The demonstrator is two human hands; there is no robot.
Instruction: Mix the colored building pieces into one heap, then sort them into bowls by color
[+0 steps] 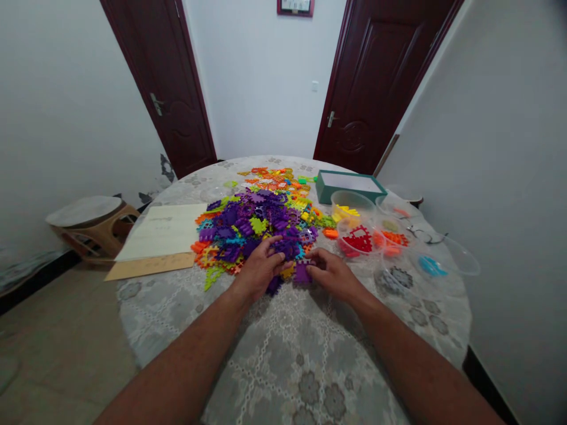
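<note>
A big heap of flat plastic building pieces [261,221], mostly purple with orange, green and yellow ones, lies in the middle of a round table [283,354]. My left hand [259,265] rests on the heap's near edge, fingers curled over purple pieces. My right hand [330,271] pinches a purple piece [302,273] at the same edge. Both hands nearly touch.
Clear plastic bowls stand to the right: one with yellow pieces [352,206], one with red [358,239], one with orange [392,236], one with blue [432,265]. A teal box [348,184] lies behind them. A cream sheet on cardboard [162,236] lies left. A wooden stool [91,227] stands beside the table.
</note>
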